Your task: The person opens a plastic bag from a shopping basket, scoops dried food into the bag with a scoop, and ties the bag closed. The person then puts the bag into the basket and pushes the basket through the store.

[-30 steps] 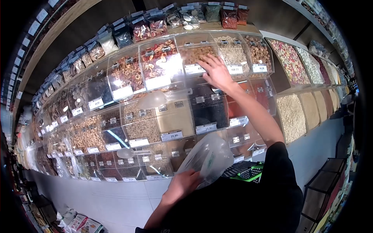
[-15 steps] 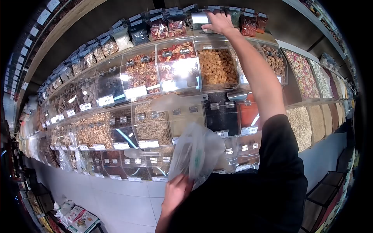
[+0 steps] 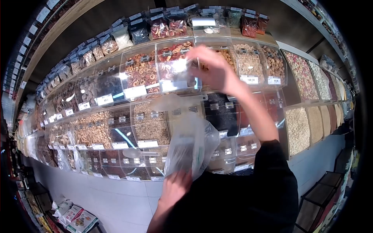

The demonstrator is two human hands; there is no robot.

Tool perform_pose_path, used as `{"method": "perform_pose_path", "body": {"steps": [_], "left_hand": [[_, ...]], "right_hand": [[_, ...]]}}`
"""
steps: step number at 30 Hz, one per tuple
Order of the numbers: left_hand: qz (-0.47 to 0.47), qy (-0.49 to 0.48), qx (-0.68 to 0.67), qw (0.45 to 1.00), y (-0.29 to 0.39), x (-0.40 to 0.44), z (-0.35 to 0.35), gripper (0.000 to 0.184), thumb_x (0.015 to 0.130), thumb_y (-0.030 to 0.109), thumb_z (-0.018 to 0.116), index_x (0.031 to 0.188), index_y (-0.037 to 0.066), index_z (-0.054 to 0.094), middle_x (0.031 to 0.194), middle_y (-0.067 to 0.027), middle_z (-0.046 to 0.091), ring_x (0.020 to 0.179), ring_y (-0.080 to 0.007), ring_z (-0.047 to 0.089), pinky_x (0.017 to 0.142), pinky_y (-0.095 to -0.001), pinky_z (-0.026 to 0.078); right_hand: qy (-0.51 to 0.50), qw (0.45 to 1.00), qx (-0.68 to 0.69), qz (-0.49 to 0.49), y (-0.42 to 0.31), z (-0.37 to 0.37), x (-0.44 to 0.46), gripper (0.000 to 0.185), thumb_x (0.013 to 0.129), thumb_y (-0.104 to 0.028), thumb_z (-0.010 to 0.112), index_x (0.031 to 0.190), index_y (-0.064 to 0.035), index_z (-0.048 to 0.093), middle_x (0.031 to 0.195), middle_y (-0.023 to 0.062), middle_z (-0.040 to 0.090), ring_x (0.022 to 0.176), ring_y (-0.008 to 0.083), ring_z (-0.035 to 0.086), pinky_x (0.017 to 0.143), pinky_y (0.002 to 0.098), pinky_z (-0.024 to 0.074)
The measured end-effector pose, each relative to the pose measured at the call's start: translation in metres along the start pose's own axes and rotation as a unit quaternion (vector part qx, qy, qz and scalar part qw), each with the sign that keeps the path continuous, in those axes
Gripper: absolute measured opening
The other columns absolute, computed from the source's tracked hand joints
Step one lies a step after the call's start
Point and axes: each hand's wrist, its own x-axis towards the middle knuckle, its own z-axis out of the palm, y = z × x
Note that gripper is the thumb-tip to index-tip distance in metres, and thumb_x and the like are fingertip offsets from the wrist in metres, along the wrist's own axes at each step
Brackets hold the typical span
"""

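My left hand (image 3: 176, 188) is closed on the gathered part of a clear plastic bag (image 3: 190, 149), which stands up in front of the lower bins. My right hand (image 3: 213, 70) hangs in front of a bin of golden-brown dried fruit (image 3: 225, 56) and hides most of it. Motion smears its fingers, so their grip cannot be made out. Above that bin, a clear lid (image 3: 210, 25) with a white label is tipped back against the bagged goods. A translucent scoop (image 3: 178, 101) lies on the ledge just below the upper bins.
Dried fruit slices (image 3: 142, 72) and pale sticks (image 3: 249, 60) fill neighbouring upper bins. Packed bags (image 3: 159, 29) line the top shelf. Another scoop (image 3: 140, 153) rests lower down. Open grain bins (image 3: 298, 128) stand at right, and a black rack (image 3: 322, 194) at lower right.
My right hand has left the raised lid and come down and slightly left, to the front of the dried-fruit bin. The lid stays up. My left hand still holds the bag, slightly further left.
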Motion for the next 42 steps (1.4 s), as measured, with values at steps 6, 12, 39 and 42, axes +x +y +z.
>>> {"method": "perform_pose_path", "body": {"steps": [6, 12, 39, 42], "left_hand": [[0.174, -0.092, 0.074, 0.978, -0.004, 0.024, 0.007, 0.031, 0.072, 0.015, 0.058, 0.101, 0.005, 0.063, 0.078, -0.0038, 0.053, 0.071, -0.0196, 0.055, 0.054, -0.0310, 0.048], [0.149, -0.063, 0.079, 0.984, -0.032, 0.026, 0.011, 0.029, 0.066, 0.009, 0.063, 0.095, 0.007, 0.064, 0.071, -0.0028, 0.051, 0.068, -0.0188, 0.055, 0.052, -0.0316, 0.048], [-0.059, 0.027, -0.038, 0.997, -0.001, -0.068, 0.032, 0.028, 0.069, 0.010, 0.064, 0.096, 0.003, 0.064, 0.075, -0.0068, 0.056, 0.073, -0.0258, 0.059, 0.058, -0.0386, 0.051], [-0.040, 0.035, -0.057, 0.997, -0.006, -0.061, 0.037, 0.024, 0.068, 0.006, 0.063, 0.093, 0.004, 0.064, 0.074, -0.0062, 0.056, 0.070, -0.0255, 0.059, 0.055, -0.0382, 0.051]], "right_hand": [[-0.545, 0.827, 0.049, 0.129, -0.129, 0.049, -0.147, 0.022, 0.083, -0.019, 0.060, 0.097, -0.0027, 0.062, 0.097, 0.0156, 0.065, 0.091, 0.0311, 0.065, 0.073, 0.0405, 0.0527], [-0.296, 0.881, 0.136, 0.343, -0.102, -0.037, -0.168, 0.025, 0.086, -0.014, 0.065, 0.108, -0.0020, 0.062, 0.089, 0.0121, 0.070, 0.080, 0.0278, 0.069, 0.070, 0.0363, 0.0539], [-0.163, 0.936, -0.169, 0.264, 0.017, 0.119, -0.116, 0.033, 0.072, -0.022, 0.062, 0.093, 0.0031, 0.063, 0.083, 0.0260, 0.064, 0.081, 0.0404, 0.064, 0.076, 0.0474, 0.0514], [-0.011, 0.952, 0.026, 0.306, -0.016, 0.081, -0.135, 0.042, 0.083, -0.019, 0.052, 0.121, -0.0005, 0.052, 0.086, 0.0187, 0.063, 0.062, 0.0257, 0.063, 0.058, 0.0385, 0.0516]]}}
